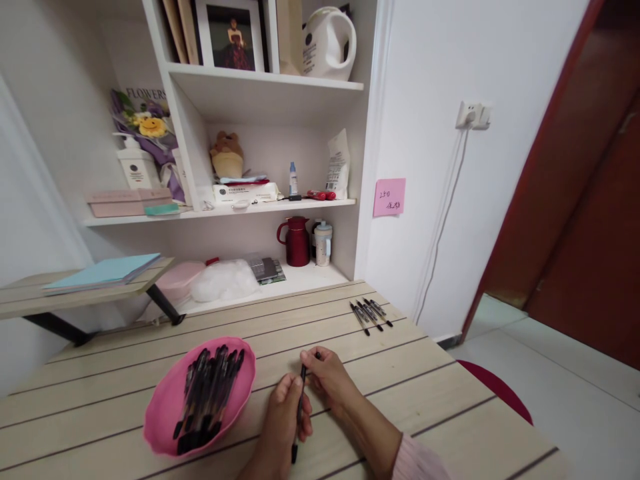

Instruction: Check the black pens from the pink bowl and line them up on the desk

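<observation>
Lower frame: pale slatted wooden table (450,400), with its planks running left to right. Lower centre: the left hand (284,417) is curled around a black pen (301,397), and the right hand (327,377) pinches the pen's upper end. The pen's long axis runs nearly vertical in the frame, lower end towards the bottom edge, upper end leaning slightly right; which end is the tip cannot be told. Lower left: pink bowl (165,400) holding black pens. Right of centre: row of pens (371,313) lying on the table. Upper centre: white shelving (270,90) with a red jug (296,241). Right: white wall, pink note (389,197), red door (590,220).
</observation>
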Available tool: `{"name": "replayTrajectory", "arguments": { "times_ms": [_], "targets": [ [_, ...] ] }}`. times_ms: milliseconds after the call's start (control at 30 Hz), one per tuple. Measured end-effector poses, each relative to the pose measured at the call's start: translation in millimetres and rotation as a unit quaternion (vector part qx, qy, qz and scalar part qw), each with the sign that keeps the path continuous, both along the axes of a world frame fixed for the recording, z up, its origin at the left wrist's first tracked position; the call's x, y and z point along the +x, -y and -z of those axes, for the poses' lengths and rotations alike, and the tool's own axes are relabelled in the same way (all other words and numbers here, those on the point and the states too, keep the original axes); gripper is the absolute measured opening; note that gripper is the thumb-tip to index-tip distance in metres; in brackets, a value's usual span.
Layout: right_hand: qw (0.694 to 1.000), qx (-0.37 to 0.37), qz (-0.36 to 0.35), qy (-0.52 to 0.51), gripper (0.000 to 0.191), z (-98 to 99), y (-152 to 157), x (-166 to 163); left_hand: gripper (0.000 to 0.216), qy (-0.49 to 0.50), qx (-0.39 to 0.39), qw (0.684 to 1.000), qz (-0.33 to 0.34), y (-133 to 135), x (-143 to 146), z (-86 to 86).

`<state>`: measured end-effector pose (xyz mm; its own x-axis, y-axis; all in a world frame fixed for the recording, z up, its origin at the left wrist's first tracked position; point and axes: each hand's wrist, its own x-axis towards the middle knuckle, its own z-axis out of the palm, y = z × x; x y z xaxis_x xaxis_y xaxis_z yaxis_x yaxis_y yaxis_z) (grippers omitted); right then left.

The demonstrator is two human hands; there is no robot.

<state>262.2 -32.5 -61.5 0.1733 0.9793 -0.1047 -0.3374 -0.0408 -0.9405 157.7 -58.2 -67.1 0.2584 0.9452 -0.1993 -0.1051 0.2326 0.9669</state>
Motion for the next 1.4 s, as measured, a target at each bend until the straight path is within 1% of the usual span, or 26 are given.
{"name": "replayTrajectory", "arguments": {
  "times_ms": [67, 167, 267, 367, 433, 600, 667, 767, 900, 1000, 1067, 1100, 1200, 1267, 1400],
  "targets": [
    [1.0, 0.011, 0.003, 0.004, 0.038, 0.3, 0.0, 0.8, 0.036, -0.005, 0.007, 1.0, -0.003, 0.5, 0.3, -0.1],
    [0.999, 0.024, -0.016, -0.026, 0.036, -0.6, 1.0, 1.4, 0.036, -0.006, 0.01, 1.0, -0.002, 1.1, 0.3, -0.8],
    [0.999, 0.01, -0.028, -0.045, 0.038, -1.6, 2.0, 0.5, 0.037, -0.003, 0.0, 1.0, 0.006, 1.2, -0.2, -1.2],
    [0.999, -0.008, -0.013, -0.038, 0.038, -2.1, 2.5, -0.7, 0.039, -0.004, -0.002, 1.0, 0.006, 1.2, -1.0, -0.7],
    [0.999, -0.001, -0.007, -0.045, 0.038, -2.5, 3.0, -0.7, 0.041, 0.001, -0.005, 1.0, 0.006, 1.0, -1.5, -0.2],
    [0.997, 0.002, -0.044, -0.069, 0.039, -2.5, 3.2, 1.8, 0.046, 0.018, -0.008, 1.0, 0.01, -0.3, -2.7, 1.7],
    [0.996, -0.003, -0.046, -0.071, 0.04, -1.4, 2.6, 2.2, 0.046, 0.019, -0.008, 1.0, 0.015, -1.0, -2.9, 2.4],
    [0.997, -0.001, -0.03, -0.066, 0.039, 0.6, 1.7, 1.6, 0.048, 0.012, -0.008, 1.0, 0.012, -1.5, -2.8, 2.9],
    [0.997, 0.029, -0.004, -0.075, 0.036, 1.9, -0.2, 3.7, 0.049, -0.004, -0.026, 1.0, 0.003, -1.5, -2.7, 2.7],
    [0.993, 0.046, 0.035, -0.101, 0.035, 0.9, -2.7, 8.7, 0.044, 0.008, -0.032, 0.999, 0.004, -2.3, -3.1, 3.3],
    [0.992, 0.05, 0.068, -0.098, 0.031, -0.6, -4.6, 11.8, 0.039, 0.022, -0.028, 0.999, 0.01, -2.9, -3.6, 3.6],
    [0.992, 0.047, 0.079, -0.081, 0.028, -1.4, -5.4, 12.8, 0.034, 0.029, -0.025, 0.999, 0.012, -3.1, -3.8, 3.4],
    [0.996, 0.037, 0.083, 0.008, 0.019, -2.7, -6.1, 11.8, 0.022, 0.069, -0.014, 0.998, 0.0, -3.4, -4.4, 1.0],
    [0.996, 0.034, 0.071, 0.049, 0.016, -1.6, -4.7, 8.0, 0.017, 0.133, -0.015, 0.991, -0.03, -4.3, -5.1, -1.6],
    [0.993, 0.037, 0.023, 0.107, 0.017, 5.2, 2.3, -0.8, 0.02, 0.278, -0.057, 0.955, -0.079, -10.4, -7.8, -3.5]
  ]
}}
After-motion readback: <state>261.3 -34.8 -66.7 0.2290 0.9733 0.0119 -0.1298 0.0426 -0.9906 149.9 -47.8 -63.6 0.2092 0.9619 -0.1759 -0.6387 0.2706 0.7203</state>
